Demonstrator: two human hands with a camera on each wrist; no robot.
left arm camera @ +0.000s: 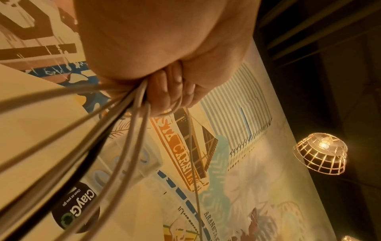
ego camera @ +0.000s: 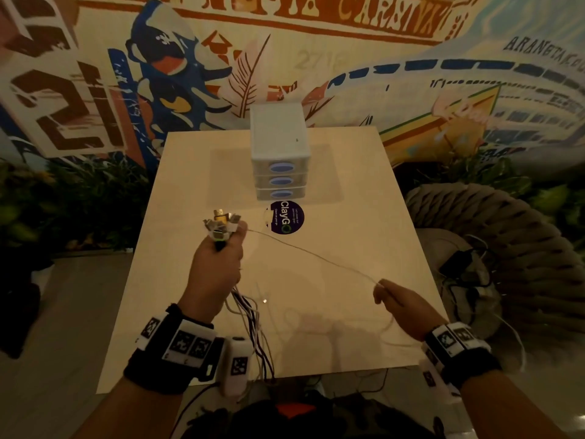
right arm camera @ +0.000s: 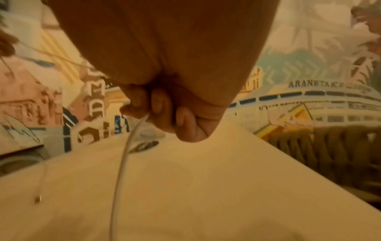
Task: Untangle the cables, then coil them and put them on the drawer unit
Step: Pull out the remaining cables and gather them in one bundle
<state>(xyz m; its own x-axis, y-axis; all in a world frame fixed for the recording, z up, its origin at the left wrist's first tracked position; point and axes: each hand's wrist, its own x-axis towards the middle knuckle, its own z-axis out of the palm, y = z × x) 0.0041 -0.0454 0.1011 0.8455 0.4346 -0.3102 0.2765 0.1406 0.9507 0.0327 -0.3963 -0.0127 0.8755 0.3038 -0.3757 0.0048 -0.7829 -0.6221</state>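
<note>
- Left hand (ego camera: 215,274) in a clenched grip round a bundle of thin white and dark cables (ego camera: 253,327), held above the pale wooden counter (ego camera: 348,185). Cluster of white and metal plug ends (ego camera: 221,224) fans out just above the grip; loose lengths hang below it toward the near counter edge.
- Right hand (ego camera: 400,301) grips one thin white cable (ego camera: 316,259) between curled fingers. That strand runs from this grip up and across to the left grip, off the counter surface.
- White plastic three-drawer unit with blue oval handles (ego camera: 280,153) stands on the counter well beyond both grips; nothing lies on its top.
- Round dark sticker with white lettering (ego camera: 286,217) on the counter, between the left grip and the drawer unit.
- Hard to make out: head view is dim, so the number of cables below the left grip can't be told; strands cross and the lower ends are cut off at the counter edge.
- Left wrist view alone shows the strands leaving the fist (left arm camera: 164,91), one of them black (left arm camera: 82,163), blurred close to the lens; plug ends hidden there.
- Right wrist view alone shows the single cable (right arm camera: 123,154) leaving under the curled fingers (right arm camera: 160,104) and dropping toward the counter; its far end runs out of frame. A small metal-tipped end (right arm camera: 37,199) hangs to the left, blurred.
</note>
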